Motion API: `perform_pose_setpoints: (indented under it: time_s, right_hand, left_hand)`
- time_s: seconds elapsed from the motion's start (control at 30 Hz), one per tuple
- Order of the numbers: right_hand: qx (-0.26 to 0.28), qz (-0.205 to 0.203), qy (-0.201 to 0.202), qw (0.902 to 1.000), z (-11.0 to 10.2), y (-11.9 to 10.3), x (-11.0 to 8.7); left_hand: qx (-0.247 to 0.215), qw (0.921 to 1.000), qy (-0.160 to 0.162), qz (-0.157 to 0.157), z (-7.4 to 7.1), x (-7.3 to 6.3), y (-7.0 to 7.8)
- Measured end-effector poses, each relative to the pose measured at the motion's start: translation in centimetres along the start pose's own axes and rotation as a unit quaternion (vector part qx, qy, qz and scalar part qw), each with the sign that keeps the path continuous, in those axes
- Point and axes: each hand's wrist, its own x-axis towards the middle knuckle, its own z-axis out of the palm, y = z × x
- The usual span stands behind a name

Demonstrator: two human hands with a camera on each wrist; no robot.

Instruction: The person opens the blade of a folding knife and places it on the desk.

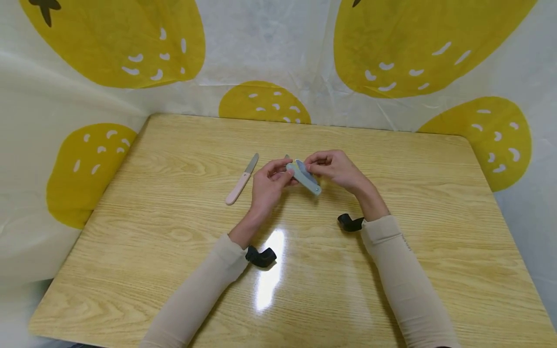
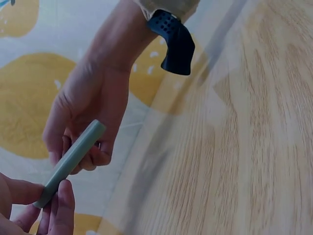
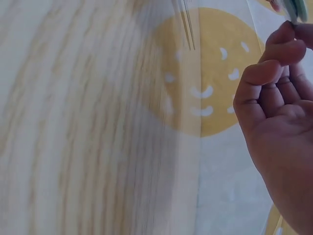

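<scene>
A folding knife with a pale green handle [image 1: 308,181] is held up over the table, its bluish-grey blade [image 1: 306,170] partly swung out. My left hand [image 1: 266,187] grips one end of the handle between thumb and fingers. At the blade, my right hand [image 1: 337,168] pinches with thumb and forefinger. The left wrist view shows the green handle [image 2: 73,161] edge-on, hiding part of the right hand's fingers. In the right wrist view, only a bit of the knife [image 3: 296,9] appears at the top corner, above the curled right hand [image 3: 279,98].
A knife with a pale pink handle [image 1: 238,187] lies on the wooden table [image 1: 183,270], left of my left hand. Behind that hand a small grey tip [image 1: 287,156] shows. Black wrist devices [image 1: 262,257] stick out from both sleeves. A lemon-patterned sheet [image 1: 270,58] hangs around the table.
</scene>
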Motion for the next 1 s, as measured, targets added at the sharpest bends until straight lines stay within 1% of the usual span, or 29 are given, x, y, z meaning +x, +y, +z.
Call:
perform_pose_setpoints:
  time_s: [0.13,0.23,0.33,0.53,0.7,0.8,0.9,1.0]
  right_hand:
    - [0.011,0.005,0.026,0.9996,-0.10,0.09,-0.08]
    - [0.018,0.006,0.036,0.9992,-0.19,0.13,-0.17]
    - [0.031,0.003,0.027,0.9992,-0.26,0.15,-0.27]
    - [0.056,-0.003,-0.008,0.9984,-0.30,-0.06,-0.43]
    - [0.060,-0.008,-0.011,0.9981,-0.19,-0.21,-0.51]
    - [0.059,-0.008,-0.009,0.9982,-0.12,-0.21,-0.49]
    - [0.059,-0.008,-0.006,0.9982,-0.13,-0.22,-0.47]
    - [0.056,-0.008,-0.005,0.9984,-0.22,-0.27,-0.52]
  left_hand:
    - [-0.005,0.9999,0.010,0.008,0.18,0.01,-0.01]
    - [-0.010,0.9997,0.017,0.009,0.19,0.00,-0.09]
    - [-0.013,0.9998,0.016,0.008,0.15,-0.01,-0.14]
    - [-0.017,0.9998,0.009,0.005,0.09,-0.09,-0.09]
    - [-0.014,0.9998,-0.012,-0.003,-0.03,-0.20,0.07]
    - [0.006,0.9996,-0.028,-0.007,-0.25,-0.22,0.24]
    - [0.038,0.9981,-0.047,-0.011,-0.57,-0.12,0.35]
    - [0.051,0.9963,-0.068,-0.015,-0.79,0.05,0.40]
